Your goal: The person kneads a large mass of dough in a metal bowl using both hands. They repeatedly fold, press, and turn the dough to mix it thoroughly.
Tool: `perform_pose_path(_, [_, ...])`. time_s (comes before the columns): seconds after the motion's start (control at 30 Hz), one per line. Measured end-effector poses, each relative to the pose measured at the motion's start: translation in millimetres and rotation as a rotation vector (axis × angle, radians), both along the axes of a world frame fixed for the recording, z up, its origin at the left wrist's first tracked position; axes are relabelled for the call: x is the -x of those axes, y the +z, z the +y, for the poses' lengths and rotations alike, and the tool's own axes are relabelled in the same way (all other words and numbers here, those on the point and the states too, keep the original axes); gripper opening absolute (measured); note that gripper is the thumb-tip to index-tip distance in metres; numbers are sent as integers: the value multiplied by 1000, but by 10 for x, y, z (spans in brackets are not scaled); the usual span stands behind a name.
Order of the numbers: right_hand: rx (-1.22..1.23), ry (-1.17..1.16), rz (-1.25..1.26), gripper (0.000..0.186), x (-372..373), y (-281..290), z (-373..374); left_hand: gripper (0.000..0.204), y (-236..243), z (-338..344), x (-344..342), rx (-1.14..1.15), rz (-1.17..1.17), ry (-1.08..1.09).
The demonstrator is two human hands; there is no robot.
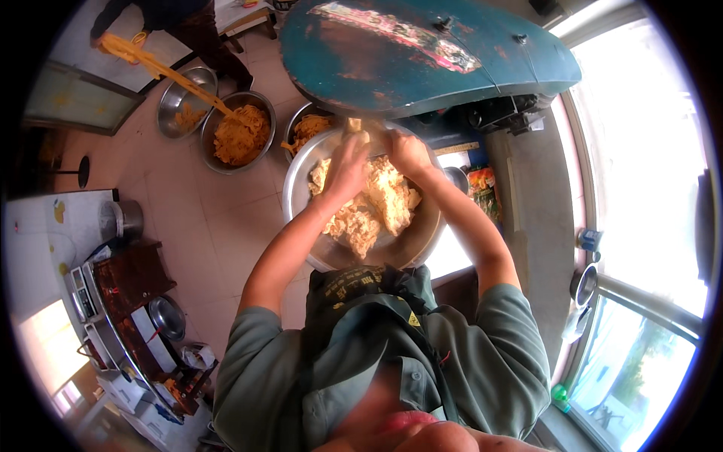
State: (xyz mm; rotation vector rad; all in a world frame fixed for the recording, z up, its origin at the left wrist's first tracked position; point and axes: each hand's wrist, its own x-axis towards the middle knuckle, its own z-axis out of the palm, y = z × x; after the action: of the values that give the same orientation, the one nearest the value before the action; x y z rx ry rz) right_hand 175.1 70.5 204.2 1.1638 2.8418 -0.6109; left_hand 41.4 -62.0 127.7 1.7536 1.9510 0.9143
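A wide metal bowl (300, 175) stands in front of me with several rough lumps of pale yellow dough (385, 197) in it. Over the bowl's far side, my left hand (349, 167) is closed on a small piece of dough (354, 125), just below the edge of a blue-green machine (407, 56). My right hand (409, 154) is beside it, also at the far side of the bowl, with its fingers curled. What those fingers hold, if anything, is hidden. Both forearms reach over the bowl.
At far left, another person (203, 34) lifts long orange-yellow strips (162, 69) out of a metal basin (260, 157). A second basin (162, 113) and a partly covered bowl of strips (307, 129) stand near. To the right runs a window ledge (531, 188); a dark cabinet (135, 282) stands left.
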Motion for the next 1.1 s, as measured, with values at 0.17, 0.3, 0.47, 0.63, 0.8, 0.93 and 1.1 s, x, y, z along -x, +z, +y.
perform_pose_path(0.17, [89,-89,278,32,-703,-210,-84,69,-325,-267,-180,296,27,-287])
perform_pose_path(0.3, [223,-218,299,32,-1110,-195,-395,75,-934,-21,-212,229,315,-285])
perform_pose_path(0.47, [274,-307,350,32,-1578,-584,-787,68,-1329,275,-121,458,376,-326])
perform_pose_path(0.63, [361,-331,302,27,-1660,-531,-904,20,-1187,127,-81,485,-117,-137])
perform_pose_path(0.8, [273,-204,326,26,-1274,-73,-780,18,-753,-292,-113,462,65,-177])
perform_pose_path(0.93, [177,-121,320,24,-797,11,-548,40,-348,-500,-122,653,-123,-80])
perform_pose_path(1.1, [93,-18,52,31,20,122,-332,57,-856,-699,-137,434,-211,31])
